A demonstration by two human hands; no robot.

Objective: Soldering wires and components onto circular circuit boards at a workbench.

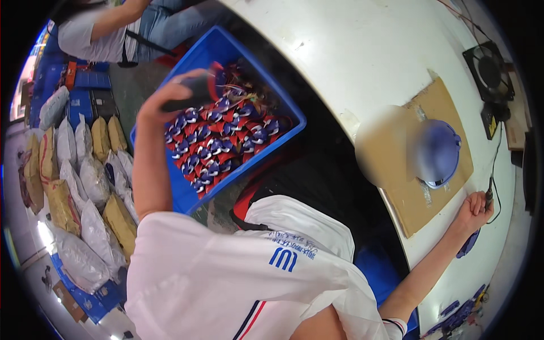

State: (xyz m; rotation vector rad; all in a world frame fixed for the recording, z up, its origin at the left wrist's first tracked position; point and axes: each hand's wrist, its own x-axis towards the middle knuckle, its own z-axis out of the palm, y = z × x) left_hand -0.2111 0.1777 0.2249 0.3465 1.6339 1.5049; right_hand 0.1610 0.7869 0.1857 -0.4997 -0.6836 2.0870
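Observation:
My left hand (170, 96) reaches over a blue plastic bin (294, 122), its fingers wrapped round a dark rounded part with a red rim (204, 90); motion smears it. Inside the bin, red and purple-blue parts (209, 144) with white curved pieces lie in rows, and thin wires show among those at the far end. At the right edge of the table, my right hand (475, 212) is closed on a slim dark handle (489, 192) with a black cord. A blue-purple round part (439, 153), partly blurred, rests on a cardboard sheet (413, 212).
Beyond the cardboard stands a black fan (490, 71) on the white table (340, 51). Blue parts and wires (462, 314) lie near the table's lower right. Many filled bags (93, 181) line the floor at left. Another person in jeans (164, 31) sits beyond the bin.

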